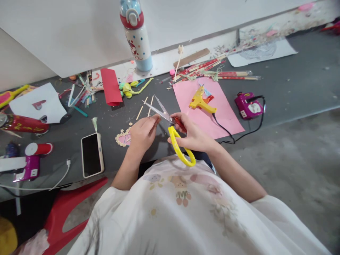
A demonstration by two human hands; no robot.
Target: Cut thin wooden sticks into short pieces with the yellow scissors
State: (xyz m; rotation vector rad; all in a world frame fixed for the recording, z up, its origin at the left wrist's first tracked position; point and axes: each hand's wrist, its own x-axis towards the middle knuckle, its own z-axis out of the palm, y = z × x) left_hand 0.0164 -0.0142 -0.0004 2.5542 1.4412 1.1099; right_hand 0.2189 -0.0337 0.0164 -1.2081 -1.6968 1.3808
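My right hand [191,134] is closed round the yellow-handled scissors [177,141], whose steel blades are spread and point up and left over the dark table [292,88]. My left hand [142,133] is pinched at the blades, fingers together on something small that I cannot make out. Just left of that hand lies a pink heart shape [122,137] edged with small sticks. Two loose wooden sticks [145,107] lie beyond the blades.
A pink paper sheet [212,106] carries a yellow glue gun [199,101] with its black cord. A phone [91,154] lies at the left front, a folded red paper [111,87] and a dotted bottle [136,35] farther back. A magenta device [248,105] sits right.
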